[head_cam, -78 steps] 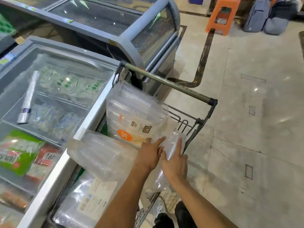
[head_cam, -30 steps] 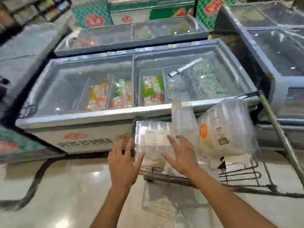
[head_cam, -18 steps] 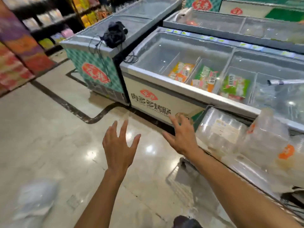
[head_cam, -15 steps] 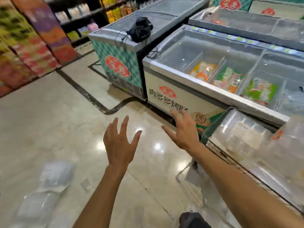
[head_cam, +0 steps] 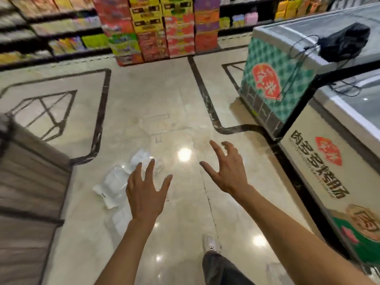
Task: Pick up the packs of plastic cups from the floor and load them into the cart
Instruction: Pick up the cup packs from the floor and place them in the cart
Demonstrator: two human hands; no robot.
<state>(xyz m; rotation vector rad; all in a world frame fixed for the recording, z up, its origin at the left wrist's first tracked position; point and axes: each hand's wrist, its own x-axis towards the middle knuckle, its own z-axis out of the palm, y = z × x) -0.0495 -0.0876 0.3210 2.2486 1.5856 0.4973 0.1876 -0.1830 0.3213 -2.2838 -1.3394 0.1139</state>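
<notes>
A clear pack of plastic cups with white labels lies on the shiny beige floor, left of centre. My left hand hovers above its right end, fingers spread, holding nothing. My right hand is out to the right over bare floor, also spread and empty. The cart is out of view.
A chest freezer with a white side runs along the right, and a green-checked freezer stands behind it with a black bag on top. A grey counter fills the left. Stacked boxes and shelves line the back.
My view has swung left, away from the cart and its loaded packs. Both hands left the packs and are spread over the floor, where the pack now lies closer to centre.
</notes>
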